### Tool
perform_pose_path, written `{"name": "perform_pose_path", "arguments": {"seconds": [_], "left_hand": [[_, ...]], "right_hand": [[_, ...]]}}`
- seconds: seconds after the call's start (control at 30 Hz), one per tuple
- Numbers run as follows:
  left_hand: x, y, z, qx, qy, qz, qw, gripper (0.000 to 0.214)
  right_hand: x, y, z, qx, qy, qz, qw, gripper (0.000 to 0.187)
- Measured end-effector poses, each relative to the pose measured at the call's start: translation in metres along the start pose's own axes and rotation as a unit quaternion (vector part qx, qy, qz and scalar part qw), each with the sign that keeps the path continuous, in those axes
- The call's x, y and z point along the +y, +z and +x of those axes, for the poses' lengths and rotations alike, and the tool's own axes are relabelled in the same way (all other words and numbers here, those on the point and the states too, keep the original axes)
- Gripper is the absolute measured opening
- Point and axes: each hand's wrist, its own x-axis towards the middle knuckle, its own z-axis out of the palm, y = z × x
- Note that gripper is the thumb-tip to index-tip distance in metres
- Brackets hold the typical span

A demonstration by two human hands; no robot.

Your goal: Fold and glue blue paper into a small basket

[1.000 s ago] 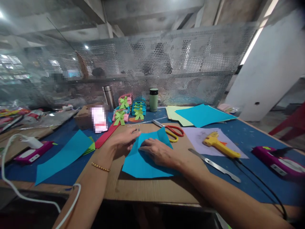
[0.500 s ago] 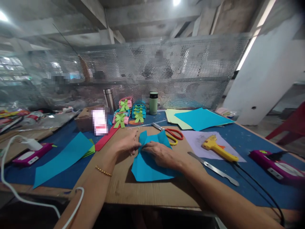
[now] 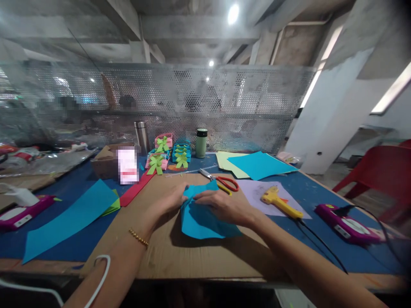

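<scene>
Flap at the upper left of my blue sheet [image 3: 205, 226] sat up higher half a second ago; now it's lower, near edge of the sheet bowed up off the cardboard [image 3: 167, 256]. Left hand [image 3: 171, 200] has its thumb and fingertips just a bit apart at that left edge, can't tell if they're pinching. Right hand [image 3: 223, 206] lies across the paper, fingers together, hiding part of it, so no clue about any grip. Scissors [image 3: 227, 183] sit right behind, glue gun [image 3: 282, 204] off right.
</scene>
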Motion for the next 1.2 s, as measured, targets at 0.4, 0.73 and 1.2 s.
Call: {"name": "perform_pose_path", "arguments": {"seconds": [0.4,0.73,1.2], "left_hand": [[-0.006,0.003,0.004,-0.043,0.002,0.115,0.992,0.042],[-0.012,0.004,0.007,-0.045,0.018,0.129,0.990,0.038],[0.010,-0.005,-0.003,-0.034,0.029,0.123,0.991,0.030]], "right_hand": [[0.012,-0.056,-0.166,0.089,0.392,-0.209,0.891,0.033],[0.008,-0.059,-0.170,0.060,0.529,-0.322,0.783,0.031],[0.080,-0.029,-0.185,-0.001,0.504,-0.313,0.805,0.030]]}}
